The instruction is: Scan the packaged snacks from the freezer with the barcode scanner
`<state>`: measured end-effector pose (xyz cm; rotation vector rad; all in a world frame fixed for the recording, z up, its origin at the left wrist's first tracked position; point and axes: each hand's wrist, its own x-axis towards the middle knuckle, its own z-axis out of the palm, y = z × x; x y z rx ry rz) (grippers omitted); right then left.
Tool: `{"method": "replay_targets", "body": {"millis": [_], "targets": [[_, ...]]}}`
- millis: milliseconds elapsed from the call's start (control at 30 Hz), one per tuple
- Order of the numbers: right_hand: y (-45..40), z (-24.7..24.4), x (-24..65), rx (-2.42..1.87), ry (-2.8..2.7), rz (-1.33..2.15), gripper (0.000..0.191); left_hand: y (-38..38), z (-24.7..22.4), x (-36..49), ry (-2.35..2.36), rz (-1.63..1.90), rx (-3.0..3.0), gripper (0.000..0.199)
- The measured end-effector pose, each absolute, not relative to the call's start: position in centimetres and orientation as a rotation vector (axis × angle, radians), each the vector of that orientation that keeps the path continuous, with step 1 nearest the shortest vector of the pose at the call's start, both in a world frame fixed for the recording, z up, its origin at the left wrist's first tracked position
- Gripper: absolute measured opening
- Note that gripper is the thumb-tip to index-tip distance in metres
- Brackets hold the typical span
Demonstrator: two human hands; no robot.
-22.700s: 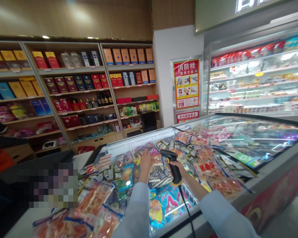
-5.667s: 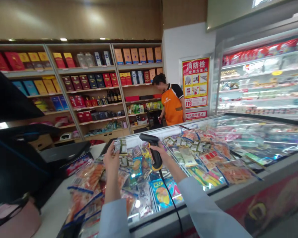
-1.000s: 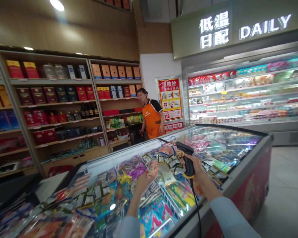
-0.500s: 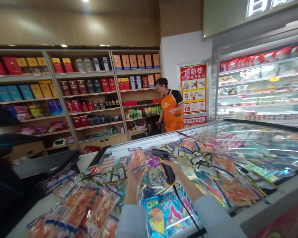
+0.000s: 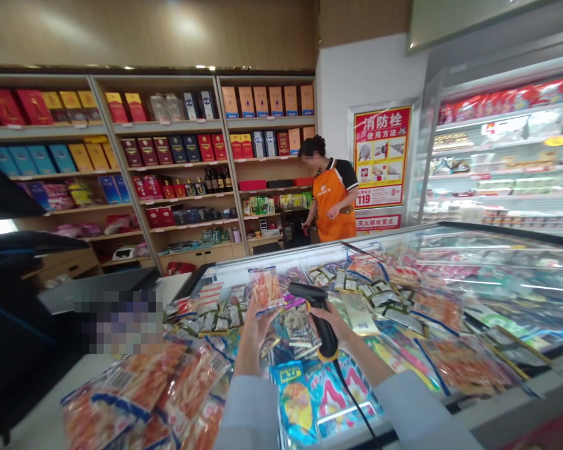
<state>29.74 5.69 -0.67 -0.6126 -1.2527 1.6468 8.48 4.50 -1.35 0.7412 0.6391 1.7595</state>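
Observation:
My left hand (image 5: 256,328) grips a clear food packet (image 5: 265,287) with orange-pink contents and holds it up over the glass-topped freezer. Closed around the handle of a black barcode scanner (image 5: 326,331) is my right hand (image 5: 340,325). The scanner's head points left, toward the packet, with a gap between them; its black cable hangs down to the lower right. Below my forearms lie blue packets (image 5: 295,400) with yellow and pink prints. More packets with orange-pink contents (image 5: 145,381) are piled at the lower left.
The freezer (image 5: 497,250) stretches away to the right, covered with many packets. A dark monitor-like device (image 5: 14,325) stands at the left. Behind the freezer, a person in an orange apron (image 5: 331,200) stands by shelves of boxes (image 5: 169,150). A lit refrigerated cabinet (image 5: 511,156) is at the right.
The packet in my left hand has turned to stand more upright. The purple light on its lower right edge has dropped away from it. My view has shifted slightly left.

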Motion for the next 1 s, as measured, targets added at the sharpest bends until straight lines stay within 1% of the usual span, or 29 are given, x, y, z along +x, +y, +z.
{"method": "replay_targets", "body": {"millis": [200,633,867,1000], "targets": [[6.2,-1.1,29.8,-0.602,-1.209,1.619,0.036,3.9,-0.7,8.1,0.677,1.751,0.769,0.062],[5.9,-0.5,30.2,-0.64,-1.119,1.626,0.042,4.1,-0.9,8.0,0.691,1.733,0.771,0.068],[5.8,-0.2,30.1,-0.653,-1.138,1.628,0.041,4.1,-0.7,8.1,0.728,1.735,0.752,0.066],[5.9,-0.4,30.0,-0.659,-1.137,1.641,0.039,3.7,1.0,8.6,0.75,1.796,0.732,0.062]]}}
